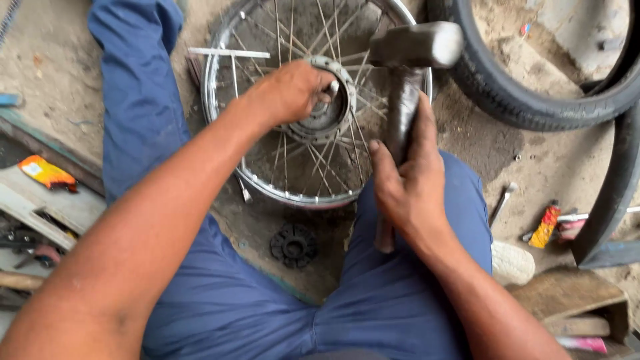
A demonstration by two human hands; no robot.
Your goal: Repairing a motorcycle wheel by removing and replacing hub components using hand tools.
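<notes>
A spoked metal wheel (267, 183) lies flat on the dirt ground between my blue-trousered legs. My left hand (288, 92) rests on its hub (333, 110), fingers pinched on a small metal piece at the hub's centre. My right hand (407, 187) grips the dark handle of a heavy hammer (417, 45), whose steel head is raised above the right side of the hub. A black toothed ring (294, 245) lies on the ground just in front of the wheel.
A black tyre (507, 100) lies at the upper right, another curved tyre piece (610, 200) at the right edge. A wrench (501, 203) and a small red tool (545, 227) lie right of my knee. A wooden block (567, 293) sits lower right; a tool tray (40, 213) left.
</notes>
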